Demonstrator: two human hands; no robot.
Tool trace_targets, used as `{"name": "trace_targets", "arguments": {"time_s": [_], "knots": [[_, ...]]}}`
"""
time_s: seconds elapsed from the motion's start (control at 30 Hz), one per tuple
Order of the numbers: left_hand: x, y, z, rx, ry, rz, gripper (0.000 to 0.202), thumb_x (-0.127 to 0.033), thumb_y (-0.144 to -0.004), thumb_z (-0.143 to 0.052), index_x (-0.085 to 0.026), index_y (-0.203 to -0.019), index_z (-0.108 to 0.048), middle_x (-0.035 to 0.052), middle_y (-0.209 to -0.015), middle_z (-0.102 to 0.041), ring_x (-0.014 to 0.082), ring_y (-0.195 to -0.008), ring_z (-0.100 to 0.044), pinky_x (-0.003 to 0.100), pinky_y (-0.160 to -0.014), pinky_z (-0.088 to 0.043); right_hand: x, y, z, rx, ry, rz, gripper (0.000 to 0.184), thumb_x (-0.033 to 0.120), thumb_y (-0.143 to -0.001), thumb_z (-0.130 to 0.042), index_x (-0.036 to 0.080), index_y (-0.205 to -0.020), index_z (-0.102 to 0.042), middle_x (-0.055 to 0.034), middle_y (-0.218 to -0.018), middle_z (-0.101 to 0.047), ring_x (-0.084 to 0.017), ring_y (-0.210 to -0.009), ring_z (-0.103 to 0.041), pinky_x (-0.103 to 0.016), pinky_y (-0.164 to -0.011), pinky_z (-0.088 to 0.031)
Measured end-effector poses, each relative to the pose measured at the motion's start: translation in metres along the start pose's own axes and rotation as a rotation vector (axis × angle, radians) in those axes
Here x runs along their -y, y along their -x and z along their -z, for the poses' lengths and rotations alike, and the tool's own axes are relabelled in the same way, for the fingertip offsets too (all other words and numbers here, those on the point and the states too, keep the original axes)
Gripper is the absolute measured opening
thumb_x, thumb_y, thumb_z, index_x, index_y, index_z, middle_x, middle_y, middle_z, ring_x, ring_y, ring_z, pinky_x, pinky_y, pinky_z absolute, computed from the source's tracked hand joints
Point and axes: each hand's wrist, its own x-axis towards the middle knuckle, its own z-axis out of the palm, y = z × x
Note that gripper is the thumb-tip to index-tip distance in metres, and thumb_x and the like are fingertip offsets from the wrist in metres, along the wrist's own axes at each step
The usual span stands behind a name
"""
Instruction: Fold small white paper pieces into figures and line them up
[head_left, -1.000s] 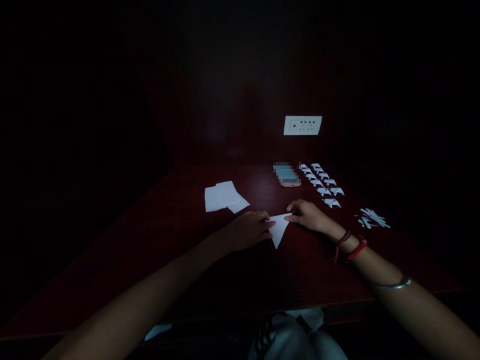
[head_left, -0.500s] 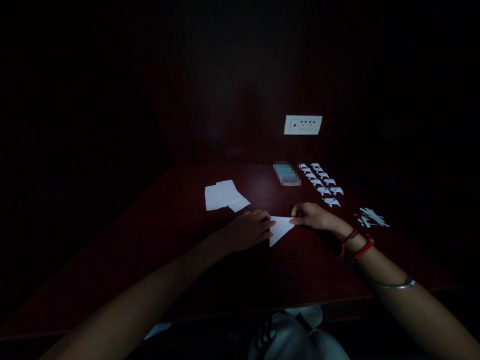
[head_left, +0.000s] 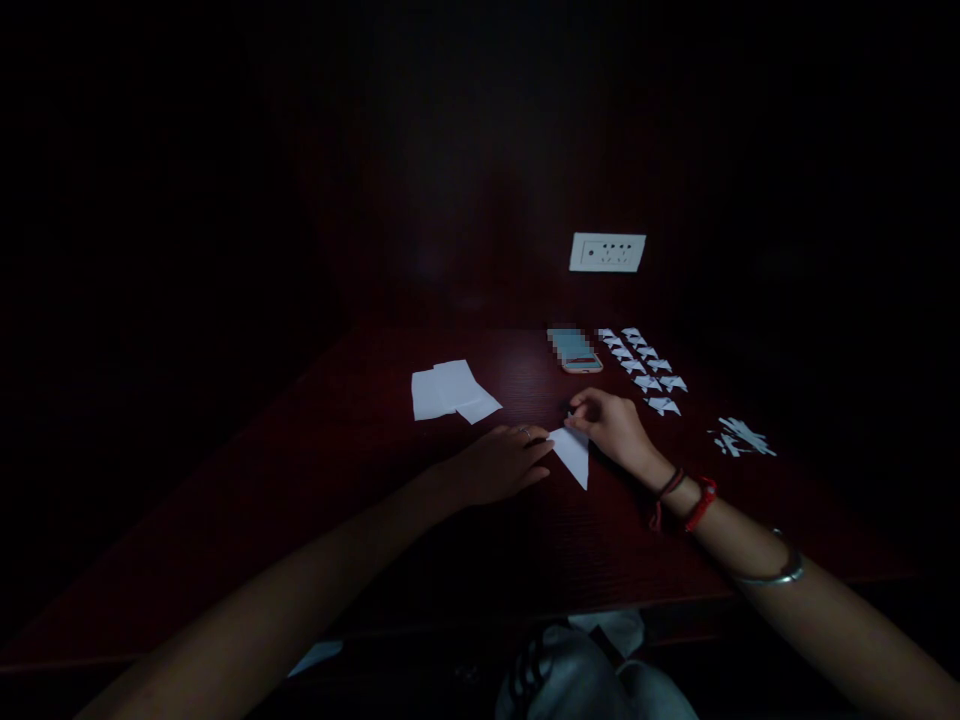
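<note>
Dark red bench, dimly lit, carries everything on view except the socket. Left hand palm down; grip loose, fingers spread, tips against the left corner of a folded paper triangle. Right hand: grip closed to a pinch, thumb and forefinger on the triangle's upper part. White paper sheets overlap beyond the left hand. White wall socket above the bench's far edge. Phone near that edge, screen pixelated. Paper triangle between both hands, point toward the wearer. Paper strips heaped at right. Smallest: folded paper pieces, two rows beside the phone.
</note>
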Motion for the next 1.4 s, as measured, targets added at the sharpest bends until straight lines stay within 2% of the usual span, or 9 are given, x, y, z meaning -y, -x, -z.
{"name": "trace_targets", "arguments": {"time_s": [0.2,0.4,0.53,0.73,0.87,1.0,1.07,1.17,1.4], "knots": [[0.003,0.002,0.0,-0.006,0.021,0.014,0.034,-0.035,-0.084,-0.036,-0.019,-0.114,-0.041,0.0072,-0.112,-0.041,0.0191,-0.101,-0.04,0.032,-0.081,-0.036,-0.01,0.002,-0.001,0.187,-0.187,-0.062,0.025,0.013,-0.066,-0.055,0.016,-0.09,-0.059,-0.0033,-0.081,-0.064,-0.012,-0.072,-0.059,-0.024,-0.067,-0.046],[0.001,0.002,0.002,-0.003,0.014,0.011,0.033,-0.034,-0.084,-0.036,-0.019,-0.113,-0.041,0.0068,-0.109,-0.042,0.0193,-0.1,-0.04,0.033,-0.081,-0.035,-0.012,0.003,-0.001,0.048,0.0,-0.017,0.013,0.017,-0.061,-0.062,0.016,-0.073,-0.065,-0.0056,-0.094,-0.058,-0.014,-0.078,-0.056,-0.027,-0.069,-0.045],[0.0,0.002,0.001,-0.003,0.003,0.008,0.034,-0.034,-0.084,-0.035,-0.019,-0.114,-0.04,0.0069,-0.111,-0.042,0.0196,-0.102,-0.039,0.033,-0.082,-0.035,-0.014,0.003,0.0,0.024,0.122,-0.042,0.014,0.019,-0.062,-0.062,0.018,-0.076,-0.066,-0.0053,-0.092,-0.058,-0.016,-0.081,-0.056,-0.029,-0.072,-0.044],[0.0,0.002,-0.001,-0.011,-0.009,0.0,0.034,-0.033,-0.085,-0.035,-0.018,-0.116,-0.038,0.0063,-0.118,-0.04,0.0197,-0.107,-0.036,0.033,-0.085,-0.033,-0.007,0.01,0.004,0.164,0.245,0.163,0.023,0.016,-0.075,-0.048,0.021,-0.093,-0.062,-0.0048,-0.087,-0.062,-0.016,-0.078,-0.055,-0.027,-0.073,-0.042],[0.0,0.002,-0.002,-0.013,-0.01,-0.009,0.034,-0.033,-0.085,-0.034,-0.018,-0.115,-0.039,0.0057,-0.116,-0.042,0.0189,-0.107,-0.037,0.033,-0.087,-0.031,0.007,0.014,0.002,0.124,0.41,0.234,0.027,0.013,-0.079,-0.041,0.019,-0.1,-0.057,-0.0067,-0.082,-0.058,-0.015,-0.073,-0.053,-0.025,-0.067,-0.041],[0.001,0.001,-0.002,-0.022,0.007,-0.008,0.033,-0.032,-0.085,-0.035,-0.018,-0.114,-0.04,0.0054,-0.116,-0.043,0.0191,-0.107,-0.037,0.033,-0.087,-0.031,0.013,0.015,-0.001,0.113,0.527,0.309,0.019,0.014,-0.08,-0.04,0.015,-0.089,-0.057,-0.0071,-0.077,-0.056,-0.017,-0.074,-0.049,-0.027,-0.067,-0.039],[0.001,0.002,-0.002,-0.026,0.021,-0.008,0.032,-0.032,-0.085,-0.035,-0.019,-0.113,-0.042,0.0046,-0.114,-0.045,0.0188,-0.107,-0.037,0.033,-0.086,-0.032,0.01,0.015,-0.001,0.162,0.526,0.361,0.018,0.015,-0.081,-0.039,0.015,-0.082,-0.058,-0.0076,-0.076,-0.056,-0.017,-0.075,-0.048,-0.028,-0.07,-0.039],[0.002,0.003,-0.002,-0.03,0.024,-0.001,0.031,-0.032,-0.085,-0.035,-0.02,-0.112,-0.043,0.0041,-0.113,-0.044,0.0184,-0.105,-0.038,0.032,-0.085,-0.032,0.004,0.016,0.0,0.222,0.451,0.458,0.02,0.014,-0.081,-0.039,0.016,-0.085,-0.058,-0.008,-0.081,-0.056,-0.017,-0.079,-0.049,-0.029,-0.074,-0.039],[0.001,0.006,0.003,-0.03,0.011,0.02,0.033,-0.033,-0.083,-0.037,-0.021,-0.113,-0.043,0.0071,-0.114,-0.038,0.02,-0.101,-0.04,0.033,-0.081,-0.036,-0.006,0.019,0.003,0.225,0.348,0.548,0.023,0.015,-0.081,-0.04,0.017,-0.093,-0.059,-0.0079,-0.088,-0.058,-0.017,-0.084,-0.049,-0.032,-0.074,-0.042]]}}
